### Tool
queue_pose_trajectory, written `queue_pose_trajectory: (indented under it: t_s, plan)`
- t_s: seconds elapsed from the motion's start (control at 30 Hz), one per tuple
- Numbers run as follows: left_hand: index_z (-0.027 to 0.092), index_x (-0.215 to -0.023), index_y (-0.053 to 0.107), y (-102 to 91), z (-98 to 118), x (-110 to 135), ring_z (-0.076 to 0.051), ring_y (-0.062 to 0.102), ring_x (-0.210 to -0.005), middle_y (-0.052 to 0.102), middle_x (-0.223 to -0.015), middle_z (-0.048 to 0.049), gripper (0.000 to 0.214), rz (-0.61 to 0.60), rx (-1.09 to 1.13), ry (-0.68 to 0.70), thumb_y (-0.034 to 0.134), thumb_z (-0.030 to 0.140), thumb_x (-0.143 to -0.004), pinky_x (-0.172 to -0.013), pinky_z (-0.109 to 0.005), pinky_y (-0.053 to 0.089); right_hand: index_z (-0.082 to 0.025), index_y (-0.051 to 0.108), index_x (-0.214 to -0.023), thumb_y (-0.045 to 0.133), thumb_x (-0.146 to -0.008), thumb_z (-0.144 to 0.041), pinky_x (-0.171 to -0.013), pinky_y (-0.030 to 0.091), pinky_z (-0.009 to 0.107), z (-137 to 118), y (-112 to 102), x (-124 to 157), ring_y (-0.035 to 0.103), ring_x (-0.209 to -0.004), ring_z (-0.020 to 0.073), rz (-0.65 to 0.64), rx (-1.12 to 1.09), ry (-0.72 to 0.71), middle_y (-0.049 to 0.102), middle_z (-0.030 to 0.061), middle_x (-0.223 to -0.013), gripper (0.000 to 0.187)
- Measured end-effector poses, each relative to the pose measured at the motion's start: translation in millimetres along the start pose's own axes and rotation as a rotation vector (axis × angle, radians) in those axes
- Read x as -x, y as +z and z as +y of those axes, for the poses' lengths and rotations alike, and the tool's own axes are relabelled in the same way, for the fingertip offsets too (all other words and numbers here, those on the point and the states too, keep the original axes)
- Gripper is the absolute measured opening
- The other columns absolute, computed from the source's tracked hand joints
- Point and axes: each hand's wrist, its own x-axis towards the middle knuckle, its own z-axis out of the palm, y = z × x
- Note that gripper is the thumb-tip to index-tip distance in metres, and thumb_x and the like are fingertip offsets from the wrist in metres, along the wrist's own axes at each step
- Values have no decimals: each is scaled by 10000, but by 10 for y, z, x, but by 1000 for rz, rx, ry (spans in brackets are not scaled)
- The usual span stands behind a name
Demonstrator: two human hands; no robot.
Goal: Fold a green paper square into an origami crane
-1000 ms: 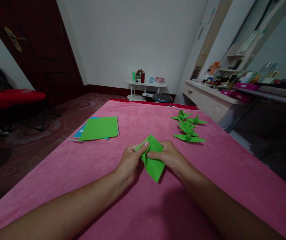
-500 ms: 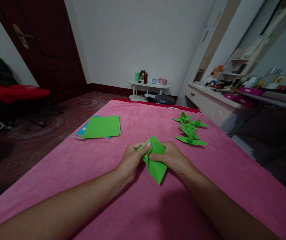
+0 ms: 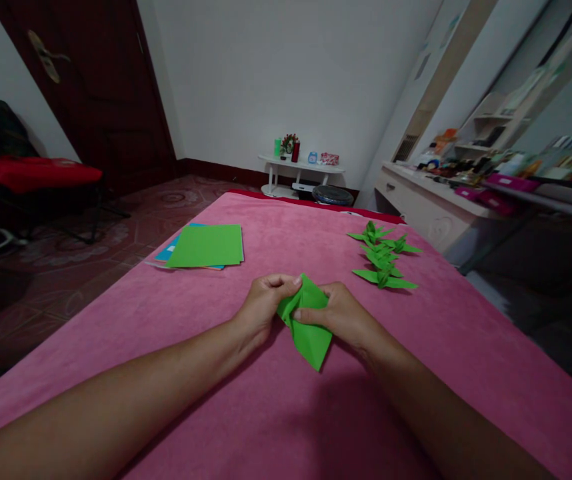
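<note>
A partly folded sheet of green origami paper (image 3: 313,343) is held between both hands above the pink cloth, one pointed corner hanging toward me. My left hand (image 3: 265,303) pinches its upper left edge, thumb close to the top point. On the right side, my right hand (image 3: 343,313) grips the paper with the thumb lying across its front; the other fingers are hidden behind it. Folded green paper figures (image 3: 383,279) with pointed ends lie grouped to the right. To the left rests a stack of square paper (image 3: 206,245), green on top with blue showing beneath.
The pink cloth (image 3: 166,340) covers the surface under my hands. Beyond its far edge is a small white table (image 3: 306,164) with a flower pot and a red bottle. A cluttered dresser (image 3: 426,193) stands at right, a red chair (image 3: 31,175) at left.
My left thumb has slid up toward the top point of the paper. The right hand keeps nearly the same grip, and the camera view has shifted slightly.
</note>
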Motion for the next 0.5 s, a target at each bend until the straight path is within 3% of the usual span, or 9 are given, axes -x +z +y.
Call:
queue_pose_trajectory:
  t_s: [0.23, 0.5]
  plan:
    - [123, -760, 680, -57, 31, -9, -85, 546, -514, 623, -640, -31, 341, -211, -72, -114, 698, 454, -681, -521, -205, 436, -130, 659, -673, 719, -558, -229, -515, 442, 252, -19, -94, -39, 558, -494, 128, 114, -96, -4, 639, 5, -595, 163]
    - [105, -743, 679, -96, 90, 0, -84, 574, -538, 625, -642, -45, 215, -224, -157, -240, 731, 302, -677, -536, -186, 499, -126, 637, -626, 698, -537, -206, -464, 407, 239, -49, -159, -53, 522, -452, 116, 201, -89, -8, 606, -7, -549, 135]
